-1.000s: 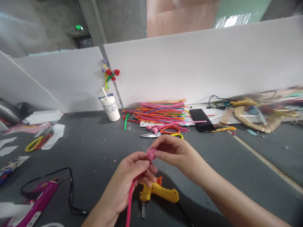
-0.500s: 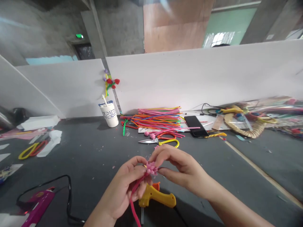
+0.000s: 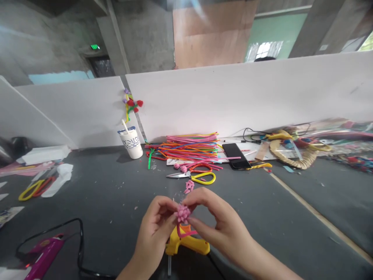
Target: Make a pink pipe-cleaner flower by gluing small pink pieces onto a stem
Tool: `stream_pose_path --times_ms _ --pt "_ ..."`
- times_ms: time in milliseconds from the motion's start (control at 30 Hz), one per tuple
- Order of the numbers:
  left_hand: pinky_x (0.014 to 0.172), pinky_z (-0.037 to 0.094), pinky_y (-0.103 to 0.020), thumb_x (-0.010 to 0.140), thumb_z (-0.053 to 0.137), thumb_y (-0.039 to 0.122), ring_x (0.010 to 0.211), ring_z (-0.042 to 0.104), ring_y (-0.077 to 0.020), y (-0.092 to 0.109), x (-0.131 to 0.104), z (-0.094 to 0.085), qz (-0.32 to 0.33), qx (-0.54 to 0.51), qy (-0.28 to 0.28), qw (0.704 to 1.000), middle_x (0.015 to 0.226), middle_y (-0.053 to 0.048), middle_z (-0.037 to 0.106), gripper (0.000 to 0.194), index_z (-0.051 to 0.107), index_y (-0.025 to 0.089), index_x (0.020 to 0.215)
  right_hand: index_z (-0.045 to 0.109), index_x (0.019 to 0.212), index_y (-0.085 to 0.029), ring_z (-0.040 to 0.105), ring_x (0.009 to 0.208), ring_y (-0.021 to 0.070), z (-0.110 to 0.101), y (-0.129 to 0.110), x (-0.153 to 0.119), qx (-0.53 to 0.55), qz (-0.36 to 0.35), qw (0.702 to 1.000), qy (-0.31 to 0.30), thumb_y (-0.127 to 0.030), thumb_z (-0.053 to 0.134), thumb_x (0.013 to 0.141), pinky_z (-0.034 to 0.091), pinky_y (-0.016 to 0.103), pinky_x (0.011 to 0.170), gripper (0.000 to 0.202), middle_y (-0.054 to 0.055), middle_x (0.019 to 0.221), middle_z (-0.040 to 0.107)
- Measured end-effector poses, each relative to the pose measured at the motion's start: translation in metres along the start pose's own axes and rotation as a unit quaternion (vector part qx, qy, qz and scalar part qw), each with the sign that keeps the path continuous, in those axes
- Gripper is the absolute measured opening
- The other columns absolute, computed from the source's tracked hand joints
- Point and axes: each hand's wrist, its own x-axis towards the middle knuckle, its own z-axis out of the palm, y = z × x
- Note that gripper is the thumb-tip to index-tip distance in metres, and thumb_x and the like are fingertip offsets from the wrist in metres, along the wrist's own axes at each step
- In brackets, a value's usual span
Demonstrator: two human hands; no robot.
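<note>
Between my two hands I hold a small pink pipe-cleaner flower (image 3: 183, 213), its petals facing me. My left hand (image 3: 159, 223) pinches its left side with thumb and forefinger. My right hand (image 3: 217, 216) grips the right side in the same way. A bent pink stem (image 3: 186, 233) shows below the flower. Under my hands lies a yellow glue gun (image 3: 189, 244) with an orange trigger and a clear glue stick. Just beyond my fingers is a little heap of cut pink pieces (image 3: 189, 186).
Scissors (image 3: 190, 177) with red and yellow handles lie before a pile of coloured pipe cleaners (image 3: 189, 147). A phone (image 3: 236, 156) lies to their right, a paper cup (image 3: 131, 144) to the left. A purple glue gun (image 3: 46, 256) and its black cord (image 3: 80, 241) are at lower left.
The flower has turned more toward me. Its pink stem, which hung down past my left hand, now bends right beneath the flower. The cut pink pieces have come into fuller view.
</note>
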Motion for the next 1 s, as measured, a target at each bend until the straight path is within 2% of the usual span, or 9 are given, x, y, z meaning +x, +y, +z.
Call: stream_pose_path --times_ms 100,233,367,500,567,667,767,867,1000 --pt "0.066 0.048 -0.022 0.073 0.08 0.035 0.073 0.062 -0.0158 -0.002 -0.002 -0.002 0.007 -0.003 -0.034 0.999 0.078 0.0 0.067 0.017 0.07 0.024 0.081 0.061 0.104 -0.024 0.063 0.091 0.0162 0.0 -0.004 -0.003 -0.004 -0.039 0.999 -0.018 -0.007 0.058 0.086 0.05 0.028 0.082 0.025 0.003 0.099 0.067" --pt "0.069 0.048 -0.023 0.073 0.079 0.034 0.075 0.062 -0.0168 -0.005 -0.003 -0.005 0.039 0.006 -0.019 0.999 0.08 -0.001 0.067 0.015 0.071 0.025 0.082 0.058 0.111 -0.027 0.062 0.094 0.0146 -0.001 -0.005 -0.008 0.006 -0.034 0.999 -0.032 -0.003 0.057 0.085 0.049 0.026 0.085 0.036 0.001 0.104 0.066" --pt "0.072 0.049 -0.024 0.076 0.077 0.033 0.077 0.063 -0.0179 -0.009 -0.004 -0.007 0.084 0.022 -0.028 0.996 0.08 -0.002 0.068 0.011 0.071 0.025 0.081 0.055 0.117 -0.029 0.06 0.099 0.0134 0.001 -0.004 -0.01 0.016 -0.044 0.998 -0.043 0.002 0.06 0.079 0.047 0.024 0.09 0.049 0.0 0.108 0.063" --pt "0.072 0.05 -0.023 0.078 0.075 0.03 0.075 0.062 -0.0166 -0.011 -0.004 -0.009 0.127 0.034 -0.051 0.99 0.078 -0.001 0.067 0.007 0.071 0.025 0.081 0.056 0.112 -0.026 0.059 0.1 0.0135 0.004 -0.002 -0.008 0.011 -0.076 0.997 -0.034 -0.002 0.063 0.081 0.047 0.023 0.091 0.04 0.002 0.108 0.06" --pt "0.071 0.049 -0.022 0.078 0.075 0.03 0.074 0.062 -0.0157 -0.012 -0.004 -0.01 0.126 0.03 -0.066 0.989 0.078 0.0 0.068 0.008 0.071 0.025 0.082 0.057 0.108 -0.024 0.06 0.099 0.0132 0.004 -0.001 -0.008 0.008 -0.084 0.996 -0.031 -0.004 0.062 0.082 0.048 0.022 0.089 0.033 0.003 0.107 0.06" --pt "0.07 0.049 -0.021 0.077 0.077 0.029 0.073 0.063 -0.0146 -0.01 -0.003 -0.011 0.059 0.018 -0.085 0.994 0.079 -0.001 0.069 0.011 0.073 0.024 0.086 0.06 0.106 -0.023 0.06 0.095 0.0129 0.002 0.0 -0.007 0.012 -0.078 0.997 -0.027 -0.004 0.062 0.083 0.049 0.021 0.086 0.029 0.003 0.105 0.06" --pt "0.064 0.05 -0.02 0.073 0.081 0.027 0.068 0.063 -0.013 -0.006 0.001 -0.011 -0.055 -0.036 -0.102 0.993 0.077 0.0 0.071 0.016 0.075 0.023 0.087 0.063 0.106 -0.022 0.06 0.094 0.0127 -0.001 0.002 -0.006 0.023 -0.048 0.998 -0.024 -0.006 0.063 0.084 0.048 0.021 0.085 0.027 0.003 0.104 0.061" --pt "0.06 0.051 -0.02 0.069 0.083 0.027 0.063 0.064 -0.0126 -0.002 0.005 -0.008 -0.154 -0.103 -0.124 0.975 0.072 -0.001 0.071 0.015 0.076 0.02 0.081 0.066 0.105 -0.023 0.059 0.097 0.0129 -0.003 0.005 -0.004 0.046 -0.02 0.999 -0.02 -0.008 0.066 0.083 0.047 0.021 0.088 0.026 0.002 0.104 0.061" --pt "0.048 0.048 -0.019 0.074 0.079 0.03 0.053 0.063 -0.0126 0.0 0.005 -0.003 -0.227 -0.137 -0.178 0.948 0.062 -0.004 0.069 0.016 0.076 0.014 0.074 0.067 0.1 -0.023 0.06 0.096 0.0136 -0.005 0.01 0.0 0.087 0.022 0.996 -0.016 -0.012 0.064 0.084 0.046 0.023 0.088 0.019 0.002 0.102 0.062"
